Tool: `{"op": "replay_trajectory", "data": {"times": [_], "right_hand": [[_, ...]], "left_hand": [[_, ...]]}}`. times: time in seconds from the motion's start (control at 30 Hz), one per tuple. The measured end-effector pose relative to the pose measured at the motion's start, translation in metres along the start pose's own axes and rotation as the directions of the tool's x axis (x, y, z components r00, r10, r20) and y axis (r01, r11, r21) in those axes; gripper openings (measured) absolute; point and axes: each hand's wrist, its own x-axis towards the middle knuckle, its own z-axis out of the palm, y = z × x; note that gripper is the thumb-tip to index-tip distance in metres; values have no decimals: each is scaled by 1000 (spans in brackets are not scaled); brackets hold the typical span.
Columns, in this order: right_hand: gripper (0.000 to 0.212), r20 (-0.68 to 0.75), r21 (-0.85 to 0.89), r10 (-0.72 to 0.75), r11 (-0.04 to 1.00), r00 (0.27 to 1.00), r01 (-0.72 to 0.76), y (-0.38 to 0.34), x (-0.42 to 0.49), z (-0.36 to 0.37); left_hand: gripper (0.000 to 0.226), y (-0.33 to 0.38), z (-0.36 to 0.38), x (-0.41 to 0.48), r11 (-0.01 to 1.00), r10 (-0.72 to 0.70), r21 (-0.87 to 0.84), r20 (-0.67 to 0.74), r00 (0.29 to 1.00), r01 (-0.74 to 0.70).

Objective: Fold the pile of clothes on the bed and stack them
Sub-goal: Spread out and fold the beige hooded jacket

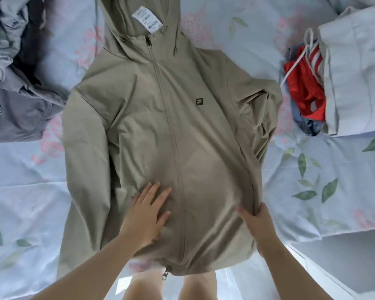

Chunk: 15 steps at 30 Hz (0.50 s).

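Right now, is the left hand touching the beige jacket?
Touching. The head view shows the left hand lying flat, fingers straight, on the front of the beige jacket, just left of its zipper, with no gap visible.

Smooth matt cloth jacket (204, 131) on soft printed bedsheet (301, 169).

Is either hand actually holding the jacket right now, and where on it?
The right hand grips the beige jacket by its side edge, low down near the hem. The left hand holds nothing and lies flat on the front.
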Motion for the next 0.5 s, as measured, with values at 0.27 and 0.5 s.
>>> {"op": "replay_trajectory", "data": {"times": [0.27,0.5], "right_hand": [[57,-325,-468,-216,883,921,42,-13,-37,30],[51,102,-453,-494,750,864,482,-83,-65,146]], "left_hand": [[58,-30,-17,-37,993,-93,28,-358,929,111],[79,-83,-41,-23,635,-726,-538,-172,666,554]]}}
